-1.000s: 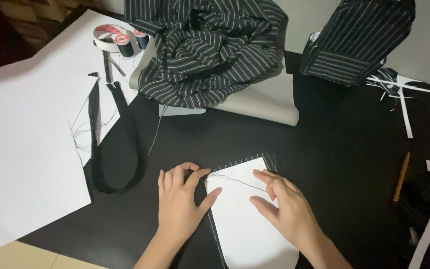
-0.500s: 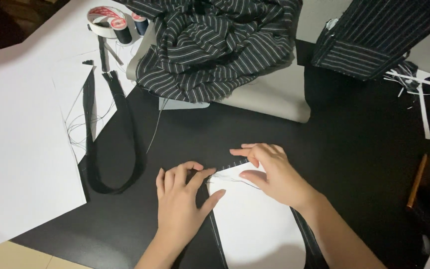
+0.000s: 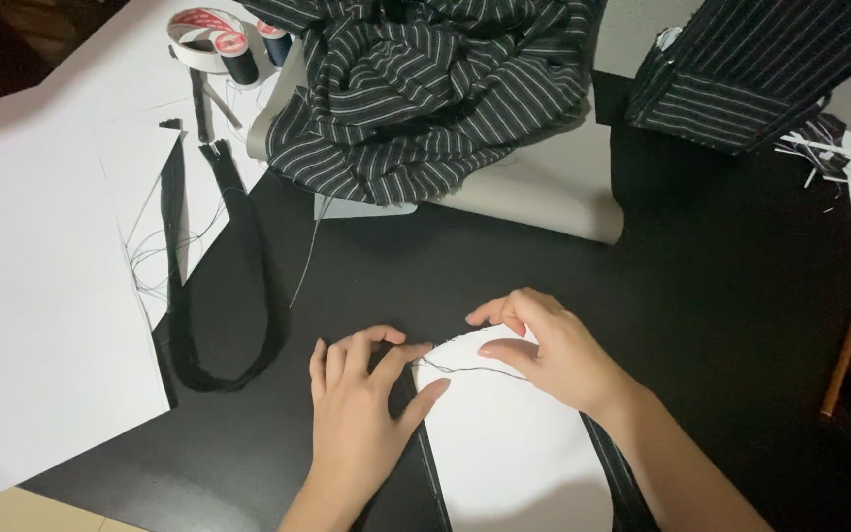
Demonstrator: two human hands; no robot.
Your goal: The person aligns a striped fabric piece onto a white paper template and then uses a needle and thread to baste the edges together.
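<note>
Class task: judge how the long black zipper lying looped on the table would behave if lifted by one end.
The black zipper lies in a loose U-shaped loop, so it would probably dangle limply rather than hold its shape. It looks thin and narrow, so likely light. Loose threads lie tangled beside it and might drag along with it.

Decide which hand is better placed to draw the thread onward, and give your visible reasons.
Probably the right hand: its fingertips sit at the end of the dark thread on the white piece, while the left hand lies flat, pinning the edge.
</note>
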